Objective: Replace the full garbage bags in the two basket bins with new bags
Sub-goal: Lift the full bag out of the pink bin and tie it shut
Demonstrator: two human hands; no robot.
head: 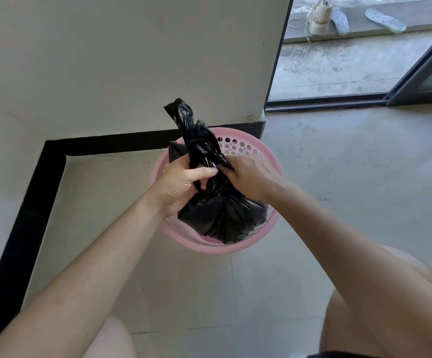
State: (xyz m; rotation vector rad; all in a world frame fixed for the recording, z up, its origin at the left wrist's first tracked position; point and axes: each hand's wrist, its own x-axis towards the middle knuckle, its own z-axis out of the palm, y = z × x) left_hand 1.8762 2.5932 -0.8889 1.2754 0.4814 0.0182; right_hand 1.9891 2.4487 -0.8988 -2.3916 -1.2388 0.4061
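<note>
Head view: both hands, left hand (181,184) and right hand (248,174), grip black bag (220,218) above pink basket (274,161).

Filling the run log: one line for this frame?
stage: tying bag | left hand: gripping black garbage bag neck | right hand: on neck | bag: inside pink basket bin
</note>
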